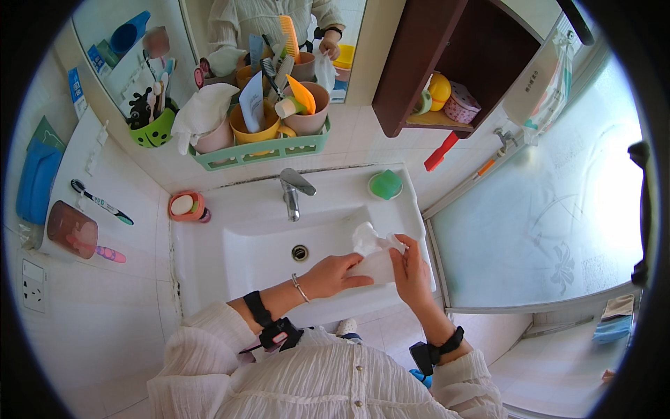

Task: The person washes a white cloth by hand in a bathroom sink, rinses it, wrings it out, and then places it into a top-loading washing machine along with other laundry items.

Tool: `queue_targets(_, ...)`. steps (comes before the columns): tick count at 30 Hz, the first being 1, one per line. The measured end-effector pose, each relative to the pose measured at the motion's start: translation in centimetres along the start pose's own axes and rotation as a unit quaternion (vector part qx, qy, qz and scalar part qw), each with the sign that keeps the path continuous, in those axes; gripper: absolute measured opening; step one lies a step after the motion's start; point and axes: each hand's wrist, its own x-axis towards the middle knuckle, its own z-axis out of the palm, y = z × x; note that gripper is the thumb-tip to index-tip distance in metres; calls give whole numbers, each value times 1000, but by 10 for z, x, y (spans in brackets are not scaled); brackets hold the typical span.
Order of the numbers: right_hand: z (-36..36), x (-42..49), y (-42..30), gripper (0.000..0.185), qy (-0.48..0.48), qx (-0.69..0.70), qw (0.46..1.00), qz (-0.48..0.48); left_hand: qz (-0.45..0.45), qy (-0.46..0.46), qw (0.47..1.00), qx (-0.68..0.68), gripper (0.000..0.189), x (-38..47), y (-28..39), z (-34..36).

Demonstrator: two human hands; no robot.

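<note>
Over the right side of the white washbasin [251,283], a thin white sheet [378,266] is stretched between both hands. Whether it is tissue, cloth or plastic film cannot be told. My left hand [335,276] grips its left side, thumb and fingers apart at the edge. Its right edge is pinched between the thumb and fingers of my right hand [412,269]. A crumpled, shinier part [366,238] stands up above the fingers. Behind them is the chrome faucet [294,194], and to the left the round drain [300,253] shows in the basin's bottom.
A soap dish [187,206] and a green item in a small bowl [386,185] sit on the rim. Above is a green rack [261,153] with cups and a white cloth [204,112]. A dark cabinet [387,105] and frosted glass door [518,225] stand right.
</note>
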Motion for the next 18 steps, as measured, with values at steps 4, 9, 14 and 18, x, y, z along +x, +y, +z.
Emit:
queue_targets(4, -17, 7, 6, 20, -4, -146, 973, -178, 12, 25, 998, 55, 32, -6, -25, -12)
queue_targets(9, -19, 0, 5, 20, -65, -67, 977, -193, 57, 12, 987, 149, 27, 0, -37, -28)
queue_targets(14, -16, -2, -4, 23, -125, 77, 988, -52, 123, 49, 991, 23, 31, 8, -9, -28)
queue_targets(18, 0, 0, -7, 26, -117, 104, 987, -41, 126, -4, 986, -105, 35, 16, 21, -12)
